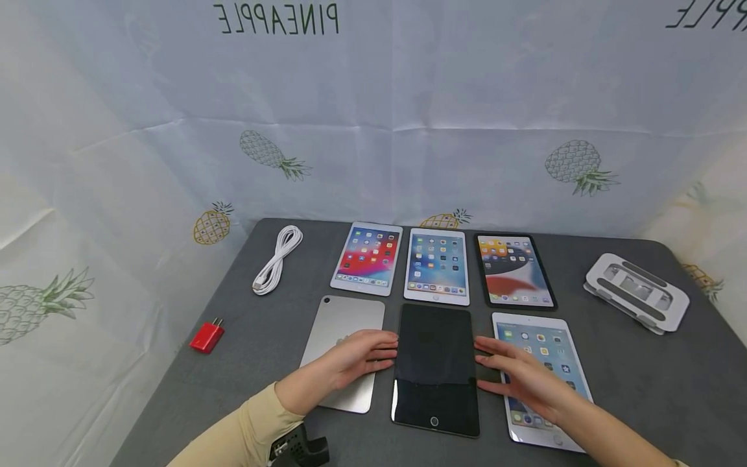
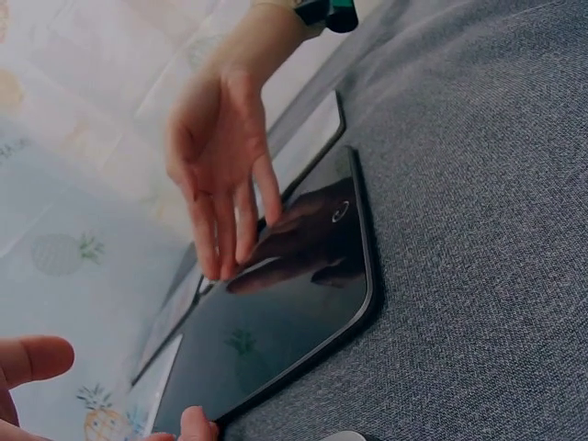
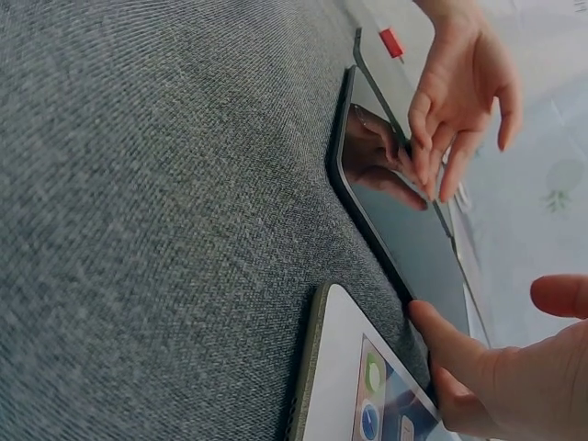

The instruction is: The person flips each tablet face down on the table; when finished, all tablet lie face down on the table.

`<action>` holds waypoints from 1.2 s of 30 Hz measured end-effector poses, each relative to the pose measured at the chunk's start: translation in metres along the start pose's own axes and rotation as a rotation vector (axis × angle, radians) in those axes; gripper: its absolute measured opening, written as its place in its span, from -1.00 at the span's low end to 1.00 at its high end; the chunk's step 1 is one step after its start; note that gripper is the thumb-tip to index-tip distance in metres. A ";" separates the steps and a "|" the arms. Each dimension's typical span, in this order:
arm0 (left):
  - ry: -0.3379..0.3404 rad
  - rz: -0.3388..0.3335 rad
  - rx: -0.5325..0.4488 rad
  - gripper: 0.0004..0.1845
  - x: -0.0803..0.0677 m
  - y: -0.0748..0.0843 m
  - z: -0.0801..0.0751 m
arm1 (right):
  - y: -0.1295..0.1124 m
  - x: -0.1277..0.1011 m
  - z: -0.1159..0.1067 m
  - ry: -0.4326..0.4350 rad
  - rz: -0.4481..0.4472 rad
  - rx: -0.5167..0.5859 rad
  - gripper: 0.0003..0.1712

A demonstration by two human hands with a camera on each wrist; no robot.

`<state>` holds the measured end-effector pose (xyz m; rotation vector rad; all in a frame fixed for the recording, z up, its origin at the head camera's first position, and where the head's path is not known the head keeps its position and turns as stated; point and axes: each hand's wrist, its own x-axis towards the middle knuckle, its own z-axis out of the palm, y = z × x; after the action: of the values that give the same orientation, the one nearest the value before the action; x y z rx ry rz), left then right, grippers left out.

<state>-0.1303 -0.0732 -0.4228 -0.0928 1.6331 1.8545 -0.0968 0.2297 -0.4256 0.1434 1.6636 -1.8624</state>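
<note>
While both hands flank it, the dark tablet [image 1: 434, 370] lies flat on the grey table [image 1: 642, 383], screen up and unlit, its home button at the end nearest the person. The left hand [image 1: 350, 360] lies with its fingers straight and loosely spread, their tips at the tablet's left edge; the left wrist view shows one fingertip [image 2: 195, 424] touching that edge, though whether the others press on it I cannot tell. The right hand [image 1: 516, 373] mirrors it on the opposite edge, fingers extended and slightly apart, and the right wrist view shows a finger [image 3: 450, 342] laid against the tablet's rim. Neither hand curls round the tablet. Under the left palm lies a silver tablet [image 1: 341, 331], face down, just beside the dark one. Under the right palm lies a white tablet [image 1: 539, 370] with a lit screen of icons, also just beside it. Beyond the fingertips, away from the person, three more lit tablets stand in a row: a white one with red wallpaper [image 1: 367, 258], a white one with blue wallpaper [image 1: 438, 264], and a black-framed one [image 1: 513, 271]. Farther out past the left hand are a coiled white cable [image 1: 277, 259] and a red charger [image 1: 207, 336]; well off past the right hand is a white folding stand [image 1: 636, 292].
</note>
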 end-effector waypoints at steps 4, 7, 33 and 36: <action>0.018 0.001 0.008 -0.49 -0.001 0.001 0.000 | 0.000 0.000 0.000 -0.011 -0.012 -0.013 -0.21; 0.025 0.007 0.014 -0.49 -0.001 0.000 -0.001 | 0.000 0.000 0.000 -0.021 -0.021 -0.017 -0.21; 0.054 0.258 0.009 -0.64 -0.015 0.017 0.012 | 0.001 0.024 0.043 -0.117 -0.031 0.065 -0.23; 0.045 0.266 0.009 -0.63 -0.016 0.021 0.016 | 0.001 0.027 0.047 -0.133 -0.035 0.075 -0.22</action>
<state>-0.1225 -0.0652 -0.3942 0.0921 1.7545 2.0549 -0.1027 0.1757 -0.4301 0.0207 1.5158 -1.9179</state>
